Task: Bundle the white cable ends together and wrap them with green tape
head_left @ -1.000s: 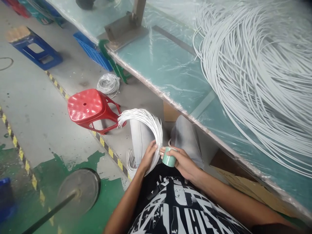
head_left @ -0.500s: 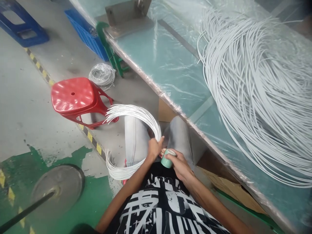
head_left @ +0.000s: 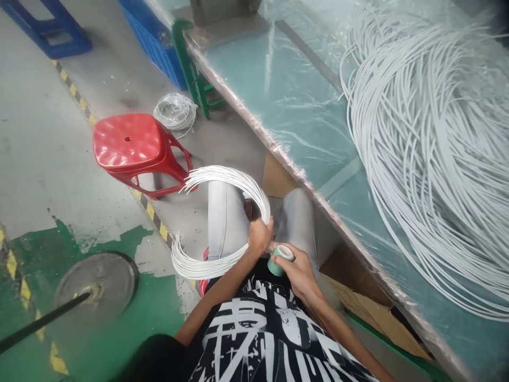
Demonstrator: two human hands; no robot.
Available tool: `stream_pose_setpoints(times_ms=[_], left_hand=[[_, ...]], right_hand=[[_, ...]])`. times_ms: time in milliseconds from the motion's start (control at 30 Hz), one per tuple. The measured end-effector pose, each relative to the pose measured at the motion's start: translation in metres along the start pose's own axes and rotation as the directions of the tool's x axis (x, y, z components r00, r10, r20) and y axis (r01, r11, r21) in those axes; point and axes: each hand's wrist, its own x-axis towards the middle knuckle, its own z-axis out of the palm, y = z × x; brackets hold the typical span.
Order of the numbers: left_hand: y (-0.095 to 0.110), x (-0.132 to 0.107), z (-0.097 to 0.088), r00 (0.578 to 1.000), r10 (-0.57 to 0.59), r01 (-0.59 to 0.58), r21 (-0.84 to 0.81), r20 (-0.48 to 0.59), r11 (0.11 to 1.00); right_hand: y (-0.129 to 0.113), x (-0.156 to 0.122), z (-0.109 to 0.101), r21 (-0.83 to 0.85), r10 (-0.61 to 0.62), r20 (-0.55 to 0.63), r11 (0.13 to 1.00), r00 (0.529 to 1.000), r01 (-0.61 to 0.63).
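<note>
beside the teal table (head_left: 310, 114), a held white wire bundle (head_left: 256, 189) curves c-shaped.

Head cam, aimed forward and down

It's one camera worn on my head, so it looks steeply down over my own shirt (head_left: 274, 329) at the bottom of the view. My left hand (head_left: 260, 234) and right hand (head_left: 296, 268) are pretty close, a bit below center. Floor (head_left: 35, 159) takes up the left, the table (head_left: 246, 79) slants across the right, and a blue stool (head_left: 75, 29) gets cut off up top.
</note>
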Motion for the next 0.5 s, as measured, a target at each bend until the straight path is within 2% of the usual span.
stream_pose_setpoints(times_ms=[67,133,167,267,333,400,500], left_hand=[[0.004,0.005,0.003,0.998,-0.057,0.056,-0.046,-0.009,0.997],[0.008,0.008,0.002,0.996,-0.086,0.089,-0.110,0.026,0.990],[0.011,0.009,0.000,0.994,-0.089,0.097,-0.147,0.058,0.984],[0.017,0.006,-0.014,0.976,-0.068,0.125,-0.275,0.205,0.953],[0.021,0.003,-0.028,0.943,-0.050,0.177,-0.366,0.330,0.914],[0.024,0.000,-0.045,0.890,-0.022,0.250,-0.448,0.455,0.858],[0.033,-0.006,-0.070,0.808,0.045,0.345,-0.534,0.587,0.772]], right_hand=[[-0.024,-0.021,0.005,-0.015,-0.056,0.180,0.998,0.982,0.060],[-0.042,-0.032,0.000,-0.112,-0.284,0.233,0.942,0.930,0.315],[-0.048,-0.032,-0.007,-0.123,-0.312,0.235,0.930,0.920,0.347],[-0.051,-0.021,-0.044,0.005,-0.314,0.125,0.949,0.941,0.316],[-0.049,-0.016,-0.069,0.071,-0.355,0.068,0.934,0.932,0.350],[-0.051,-0.019,-0.083,0.015,-0.452,0.025,0.892,0.892,0.451],[-0.070,-0.028,-0.084,-0.225,-0.611,-0.012,0.773,0.792,0.593]])
